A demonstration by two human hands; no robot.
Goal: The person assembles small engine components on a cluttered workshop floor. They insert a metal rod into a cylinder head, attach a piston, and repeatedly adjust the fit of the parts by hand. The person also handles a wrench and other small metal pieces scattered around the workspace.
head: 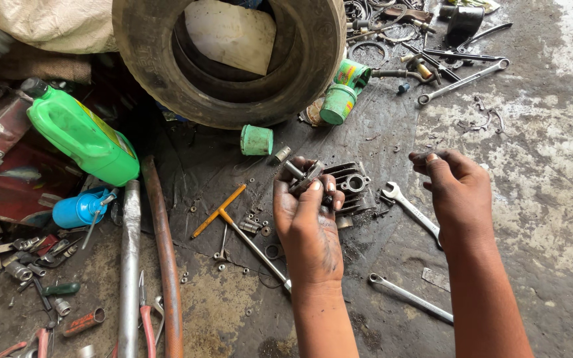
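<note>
You are looking down at a greasy workshop floor, both of your bare hands raised above it. Your left hand [308,222] is closed around a small dark metal part [305,176], fingers wrapped over its near side so that one end sticks up past your fingertips; held this way, that end is turned up towards you. Your right hand [455,189] hovers to the right, well apart from the left, its fingers curled loosely with the tips pinched together; whether something tiny sits between them cannot be told.

On the floor just beyond your left hand lies a finned metal engine block [349,189], flat on a dark sheet [373,126], close enough to reach. A T-handled driver with an orange grip [233,215] lies to its left among loose nuts and washers. Two open-ended spanners rest near your right forearm, one [411,211] just right of the block, another [409,297] nearer to you.

Farther away stands a worn tyre [230,59]. A green plastic jug [81,132] and a blue oil can [81,209] lie on the left, beside long metal pipes [147,265] and pliers.
</note>
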